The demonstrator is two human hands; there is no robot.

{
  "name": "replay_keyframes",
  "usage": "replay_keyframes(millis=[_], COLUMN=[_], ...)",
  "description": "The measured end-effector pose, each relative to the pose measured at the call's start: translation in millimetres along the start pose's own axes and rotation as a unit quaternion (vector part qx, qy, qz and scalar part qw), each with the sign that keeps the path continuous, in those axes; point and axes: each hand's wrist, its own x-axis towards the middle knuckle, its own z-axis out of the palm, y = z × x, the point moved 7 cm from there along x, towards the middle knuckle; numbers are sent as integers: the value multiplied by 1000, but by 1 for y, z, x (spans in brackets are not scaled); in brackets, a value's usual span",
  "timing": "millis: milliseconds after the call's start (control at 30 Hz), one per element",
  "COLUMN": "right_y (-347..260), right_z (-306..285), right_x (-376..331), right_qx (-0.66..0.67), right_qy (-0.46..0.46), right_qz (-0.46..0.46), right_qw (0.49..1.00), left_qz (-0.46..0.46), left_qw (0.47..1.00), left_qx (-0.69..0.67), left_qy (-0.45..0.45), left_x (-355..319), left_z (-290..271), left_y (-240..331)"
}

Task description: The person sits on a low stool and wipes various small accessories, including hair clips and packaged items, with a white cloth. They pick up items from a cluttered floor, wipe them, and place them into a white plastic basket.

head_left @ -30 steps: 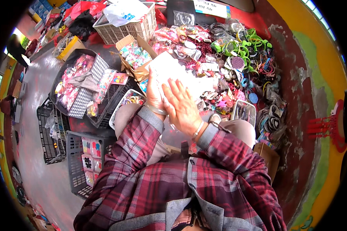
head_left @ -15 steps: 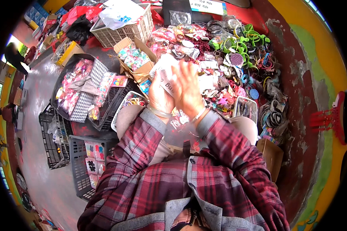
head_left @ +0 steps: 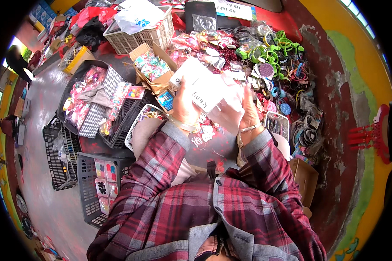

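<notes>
In front of me, my left hand grips the near left edge of a white printed card, its thumb lying along that edge. A thin, pale pinkish sheet, like a plastic bag or tissue, spreads from the card toward the right. My right hand holds the far right side of this sheet, fingers partly hidden behind it. Whether card and sheet are joined, I cannot tell. Beyond them lies a pile of packed hair accessories, with green headbands on its right.
A carton of small colourful packets and a pale crate stand at the far left. Black crates sit on the left floor. By my right knee is a small wire basket, with an open cardboard box nearer.
My hands were close together over the white card; now they are apart. My right hand has moved right, and the pale sheet stretches between them.
</notes>
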Motion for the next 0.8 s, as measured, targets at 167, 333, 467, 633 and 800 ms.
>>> replay_keyframes(millis=[167,333,467,633,800], right_y=[-19,-31,38,59,21], right_z=[25,97,104,108,115], right_x=[-9,-49,-50,-47,-7], right_qx=[-254,-706,-763,-833,-841], right_qy=[58,16,-129,-189,-110], right_qz=[-126,-512,-343,-304,-367], right_qw=[957,489,533,422,383], left_qz=[-12,39,-43,76,-49], left_qw=[996,997,990,993,993], left_qx=[70,30,-94,85,-102], left_qy=[44,60,-94,-20,-32], left_x=[6,3,-5,-15,-3], left_z=[-20,-9,8,-17,-4], left_y=[-17,-17,1,4,-20])
